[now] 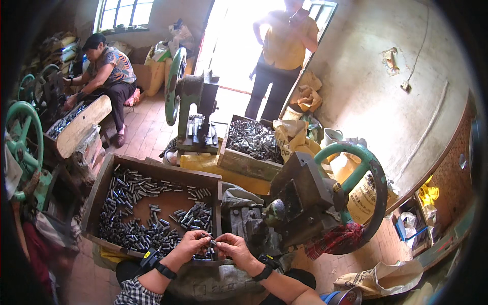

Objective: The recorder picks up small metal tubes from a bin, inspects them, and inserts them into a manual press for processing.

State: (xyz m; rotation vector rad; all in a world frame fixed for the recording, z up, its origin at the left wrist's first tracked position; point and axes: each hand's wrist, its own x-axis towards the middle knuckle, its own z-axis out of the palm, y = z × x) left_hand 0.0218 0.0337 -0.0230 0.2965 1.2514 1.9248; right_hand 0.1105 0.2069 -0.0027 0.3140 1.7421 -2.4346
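Note:
Over the near right corner of a wooden tray [96, 201], my left hand [192, 246] is closed in a pinch. My right hand [235, 249] pinches close beside it, their fingertips almost meeting. Between them is a small dark metal piece [213, 243], mostly covered by the fingers, so its exact kind is hard to tell. Many small shiny metal cylinders [193, 217] lie loose in the tray, heaped thickest at the left and near side. Just right of the tray stands a hand press [305, 193] with a green-and-black handwheel [378, 195].
Beyond the tray are a second green press [190, 109] and a wooden box [244, 165] of metal pieces. At far left a person [109, 76] sits working at another press. Another person [282, 43] stands in the doorway. Sacks [381, 279] lie on the right.

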